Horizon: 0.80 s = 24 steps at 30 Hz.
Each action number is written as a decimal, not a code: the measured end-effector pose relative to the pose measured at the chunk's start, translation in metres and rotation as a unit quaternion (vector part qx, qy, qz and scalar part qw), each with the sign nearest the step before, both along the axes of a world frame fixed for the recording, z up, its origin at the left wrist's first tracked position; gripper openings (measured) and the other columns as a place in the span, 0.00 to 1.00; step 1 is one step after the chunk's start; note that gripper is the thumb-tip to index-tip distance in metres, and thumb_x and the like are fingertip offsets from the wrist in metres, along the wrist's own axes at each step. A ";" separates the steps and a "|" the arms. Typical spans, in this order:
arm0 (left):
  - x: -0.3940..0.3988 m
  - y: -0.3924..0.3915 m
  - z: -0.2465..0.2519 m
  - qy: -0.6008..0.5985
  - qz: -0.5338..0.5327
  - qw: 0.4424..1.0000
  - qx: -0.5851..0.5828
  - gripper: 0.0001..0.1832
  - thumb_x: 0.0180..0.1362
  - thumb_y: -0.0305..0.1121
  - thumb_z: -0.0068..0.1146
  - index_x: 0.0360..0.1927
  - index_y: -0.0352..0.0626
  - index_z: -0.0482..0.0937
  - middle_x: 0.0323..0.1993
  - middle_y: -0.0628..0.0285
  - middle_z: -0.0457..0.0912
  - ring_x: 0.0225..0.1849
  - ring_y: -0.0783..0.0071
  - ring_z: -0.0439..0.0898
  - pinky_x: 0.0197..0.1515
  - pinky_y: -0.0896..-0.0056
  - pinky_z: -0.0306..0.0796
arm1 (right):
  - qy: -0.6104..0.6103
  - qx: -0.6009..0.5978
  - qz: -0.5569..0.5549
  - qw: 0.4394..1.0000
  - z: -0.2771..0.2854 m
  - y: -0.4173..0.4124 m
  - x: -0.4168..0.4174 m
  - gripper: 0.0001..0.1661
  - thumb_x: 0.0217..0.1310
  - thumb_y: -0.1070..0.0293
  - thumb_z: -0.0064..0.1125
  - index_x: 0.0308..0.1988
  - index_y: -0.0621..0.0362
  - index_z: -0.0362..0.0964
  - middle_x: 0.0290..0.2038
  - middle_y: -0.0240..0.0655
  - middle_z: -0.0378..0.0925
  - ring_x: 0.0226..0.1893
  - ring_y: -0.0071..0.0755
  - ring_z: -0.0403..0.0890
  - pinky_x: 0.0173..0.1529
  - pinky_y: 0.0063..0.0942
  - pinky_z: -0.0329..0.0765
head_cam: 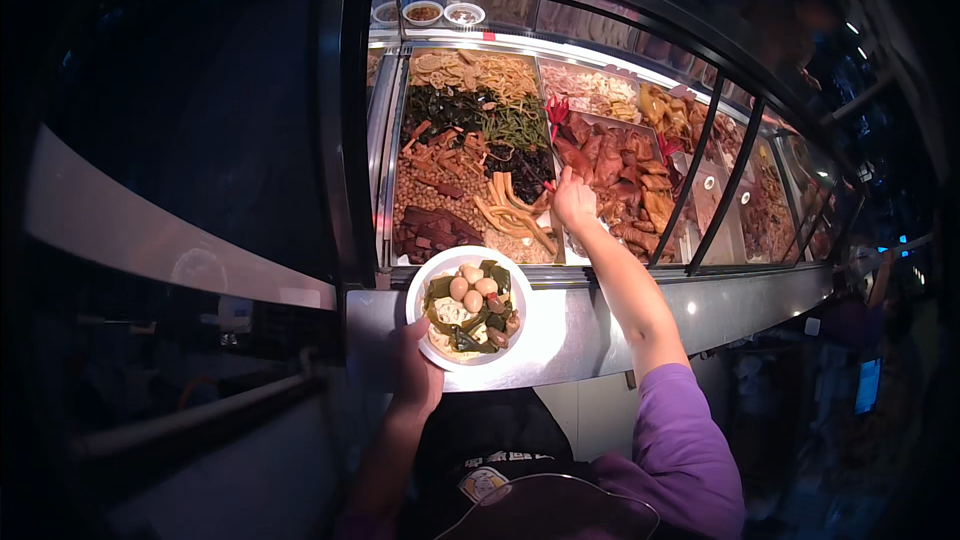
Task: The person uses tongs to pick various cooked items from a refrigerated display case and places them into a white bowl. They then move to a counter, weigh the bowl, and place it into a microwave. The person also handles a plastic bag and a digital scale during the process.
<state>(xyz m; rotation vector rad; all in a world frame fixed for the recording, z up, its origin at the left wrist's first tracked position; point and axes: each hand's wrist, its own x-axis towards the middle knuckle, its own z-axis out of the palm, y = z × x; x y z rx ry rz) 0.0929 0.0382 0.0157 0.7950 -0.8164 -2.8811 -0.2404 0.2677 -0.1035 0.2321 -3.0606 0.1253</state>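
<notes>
My left hand (421, 367) grips the lower left rim of a round white bowl (416, 292). In the bowl lie small peeled eggs (472, 289), lotus root slices (450, 310), dark green kelp pieces (484, 337) and brown morsels. Inside the lit food display case, my right hand (574, 201) has its fingers closed around a red thing (550, 186), perhaps a utensil handle; most of it is hidden. Left of this hand are long yellowish strips (504, 210) and dark shredded food (517, 167); reddish-brown braised meat (600, 154) lies to its right.
A steel counter ledge (555, 337) runs along the case front. Dark frame posts (694, 172) stand right of my right arm. Small bowls (424, 13) sit at the back. Beans (442, 191), greens (510, 124) and other foods fill the left section; metal trays (716, 210) lie farther right.
</notes>
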 end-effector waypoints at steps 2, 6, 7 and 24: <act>-0.005 -0.003 -0.003 0.035 -0.019 0.999 0.018 0.32 0.61 0.39 0.47 0.65 0.31 0.59 0.65 0.51 0.65 0.67 0.62 0.63 0.70 0.60 0.54 | 0.010 0.003 -0.050 0.999 -0.020 0.001 -0.014 0.26 0.63 0.55 0.51 0.51 0.64 0.59 0.37 0.56 0.77 0.32 0.57 0.83 0.35 0.47 0.80; -0.009 -0.014 -0.008 0.050 -0.013 0.999 -0.001 0.33 0.64 0.45 0.45 0.67 0.35 0.58 0.66 0.52 0.65 0.67 0.62 0.63 0.69 0.59 0.56 | -0.037 0.060 -0.037 0.997 -0.031 -0.022 0.002 0.18 0.67 0.66 0.39 0.51 0.66 0.61 0.36 0.55 0.78 0.32 0.54 0.84 0.32 0.42 0.82; -0.008 -0.016 -0.006 0.042 -0.015 0.999 -0.005 0.33 0.64 0.45 0.44 0.67 0.35 0.58 0.66 0.52 0.65 0.67 0.62 0.63 0.69 0.59 0.56 | -0.025 0.059 -0.025 0.998 -0.026 -0.025 0.009 0.18 0.66 0.66 0.40 0.51 0.66 0.61 0.36 0.55 0.78 0.32 0.53 0.84 0.32 0.41 0.82; -0.023 -0.026 0.035 0.008 -0.019 1.000 0.015 0.31 0.63 0.42 0.44 0.65 0.32 0.59 0.64 0.52 0.65 0.66 0.65 0.65 0.68 0.62 0.57 | -0.114 -0.144 -0.006 0.983 0.168 0.023 0.137 0.34 0.56 0.45 0.61 0.48 0.64 0.68 0.34 0.53 0.80 0.36 0.57 0.82 0.41 0.45 0.76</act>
